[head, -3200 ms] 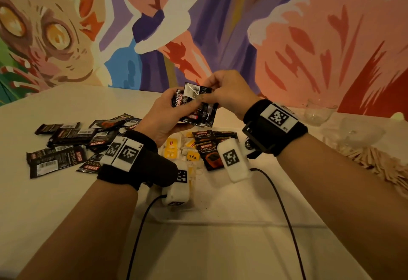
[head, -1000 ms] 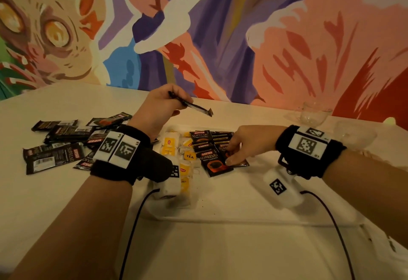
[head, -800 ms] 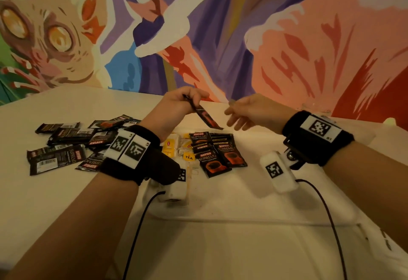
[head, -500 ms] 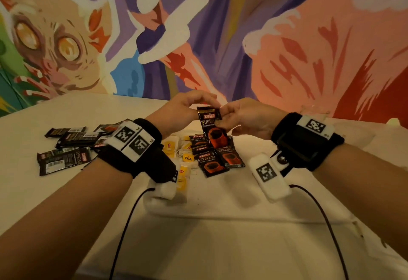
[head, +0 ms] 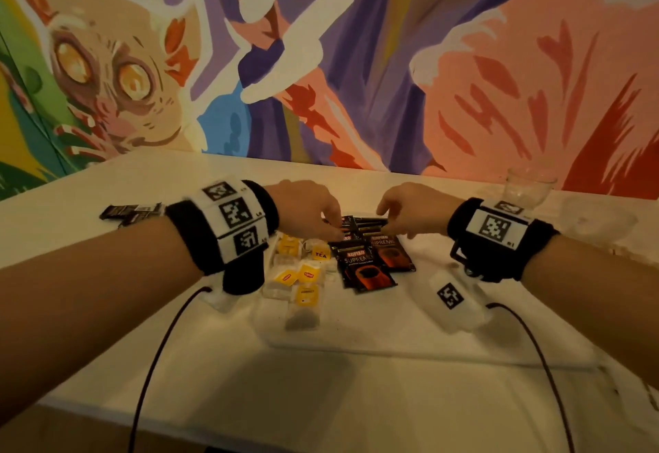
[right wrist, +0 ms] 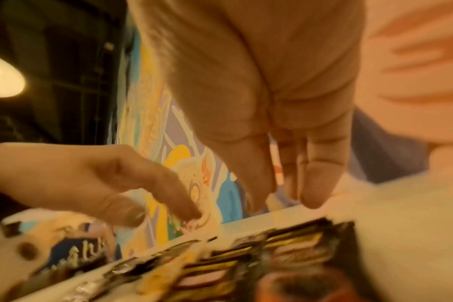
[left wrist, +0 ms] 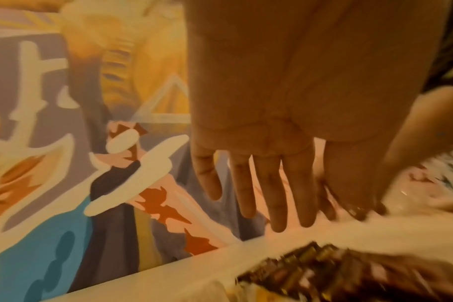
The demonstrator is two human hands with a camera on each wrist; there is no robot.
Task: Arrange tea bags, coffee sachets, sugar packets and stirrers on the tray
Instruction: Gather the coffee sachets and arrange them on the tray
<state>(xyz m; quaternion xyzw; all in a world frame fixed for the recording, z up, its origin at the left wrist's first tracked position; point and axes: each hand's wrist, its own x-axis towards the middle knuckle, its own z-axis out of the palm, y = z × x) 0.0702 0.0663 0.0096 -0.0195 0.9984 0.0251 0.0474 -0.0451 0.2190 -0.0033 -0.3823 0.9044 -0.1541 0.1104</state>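
Observation:
Black and orange coffee sachets (head: 367, 263) lie in an overlapping row on the white tray (head: 392, 338), with yellow-tagged tea bags (head: 299, 274) to their left. My left hand (head: 333, 226) and right hand (head: 390, 227) hover side by side over the far end of the row, fingertips down on or just above the sachets. In the left wrist view the left hand (left wrist: 272, 194) has straight fingers and holds nothing above the blurred sachets (left wrist: 336, 271). The right hand (right wrist: 285, 183) also hangs with relaxed fingers over the sachets (right wrist: 285, 255).
More dark sachets (head: 132, 211) lie loose on the table, left of the tray behind my left wrist. A clear glass bowl (head: 527, 186) and a second clear dish (head: 599, 220) stand at the far right. A painted wall runs behind the table. Camera cables trail from both wrists.
The sachet both hands held up half a second ago is no longer in them. Both hands have come down onto the far end of the sachet row with fingers spread.

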